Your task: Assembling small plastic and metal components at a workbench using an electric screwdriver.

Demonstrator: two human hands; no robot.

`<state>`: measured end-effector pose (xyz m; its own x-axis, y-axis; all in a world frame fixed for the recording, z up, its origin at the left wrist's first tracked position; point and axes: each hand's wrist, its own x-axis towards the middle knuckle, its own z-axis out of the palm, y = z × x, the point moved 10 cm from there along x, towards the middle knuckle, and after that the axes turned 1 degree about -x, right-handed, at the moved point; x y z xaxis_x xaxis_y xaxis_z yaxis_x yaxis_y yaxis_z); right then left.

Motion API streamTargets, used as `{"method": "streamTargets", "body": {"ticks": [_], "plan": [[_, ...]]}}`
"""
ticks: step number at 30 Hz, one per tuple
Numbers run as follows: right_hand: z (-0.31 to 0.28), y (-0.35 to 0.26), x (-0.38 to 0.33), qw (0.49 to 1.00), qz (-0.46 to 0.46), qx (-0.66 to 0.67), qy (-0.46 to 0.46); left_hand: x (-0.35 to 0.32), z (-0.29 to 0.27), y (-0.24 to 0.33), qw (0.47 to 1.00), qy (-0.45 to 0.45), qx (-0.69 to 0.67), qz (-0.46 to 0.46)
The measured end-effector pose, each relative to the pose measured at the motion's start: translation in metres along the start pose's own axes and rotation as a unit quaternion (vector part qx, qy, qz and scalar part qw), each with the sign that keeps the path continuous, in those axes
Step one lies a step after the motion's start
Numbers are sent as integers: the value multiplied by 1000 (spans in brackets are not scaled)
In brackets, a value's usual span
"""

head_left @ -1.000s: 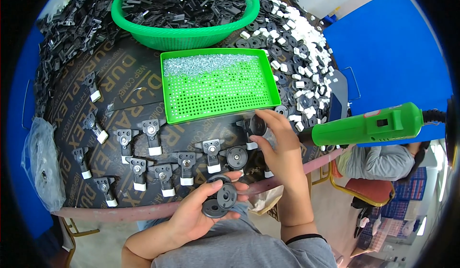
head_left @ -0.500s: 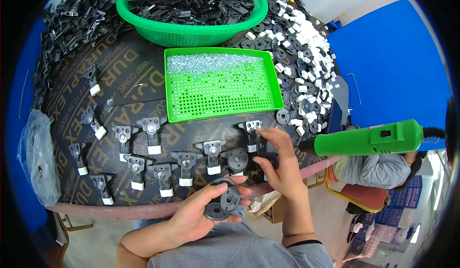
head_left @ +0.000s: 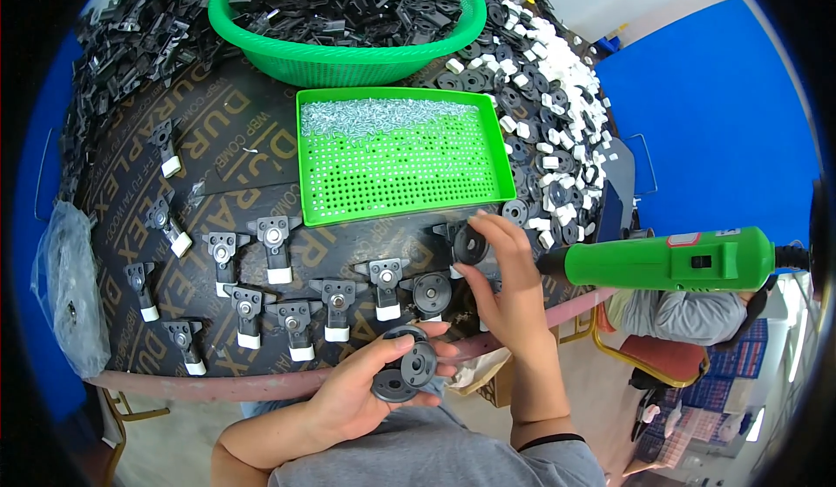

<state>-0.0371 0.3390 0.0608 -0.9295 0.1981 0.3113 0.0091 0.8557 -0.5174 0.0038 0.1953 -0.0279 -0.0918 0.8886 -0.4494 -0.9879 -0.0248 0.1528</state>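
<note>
Several black plastic discs (head_left: 419, 363) with centre holes are gathered in my left hand (head_left: 347, 393), held in front of my body near the table's edge. Thumb and fingertips of my right hand (head_left: 512, 300) pinch another black disc (head_left: 471, 245) by its rim. That disc hangs over a black T-shaped bracket (head_left: 442, 229) and hides most of it; I cannot tell whether they touch. Just left of my right hand lies a bracket topped by a disc (head_left: 431, 293). Further left, several black brackets with white end caps (head_left: 338, 302) lie spread out, many bearing a metal screw.
Behind the brackets stands a shallow green tray (head_left: 407, 212) of small screws. A green basket (head_left: 348, 67) of black parts is beyond it. White caps and discs (head_left: 557, 165) pile up at right. A green power screwdriver (head_left: 666, 260) juts in from the right. Someone sits beyond it.
My right hand has shifted slightly up and left, turning its disc from nearly edge-on to face up over the bracket. The power screwdriver has rotated slightly. My left hand stays put.
</note>
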Motion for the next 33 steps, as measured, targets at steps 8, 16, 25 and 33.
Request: {"method": "streamTargets", "body": {"ticks": [8, 16, 25, 33], "plan": [[8, 14, 6, 998, 38, -28, -30, -3, -2, 4, 1000, 2, -1, 16], [12, 19, 8, 999, 37, 0, -34, -7, 3, 7, 999, -26, -11, 23], [-19, -67, 4, 994, -29, 94, -44, -14, 8, 29, 988, -76, -93, 96], [17, -97, -13, 982, -53, 95, -151, -19, -17, 10, 992, -4, -106, 75]]}}
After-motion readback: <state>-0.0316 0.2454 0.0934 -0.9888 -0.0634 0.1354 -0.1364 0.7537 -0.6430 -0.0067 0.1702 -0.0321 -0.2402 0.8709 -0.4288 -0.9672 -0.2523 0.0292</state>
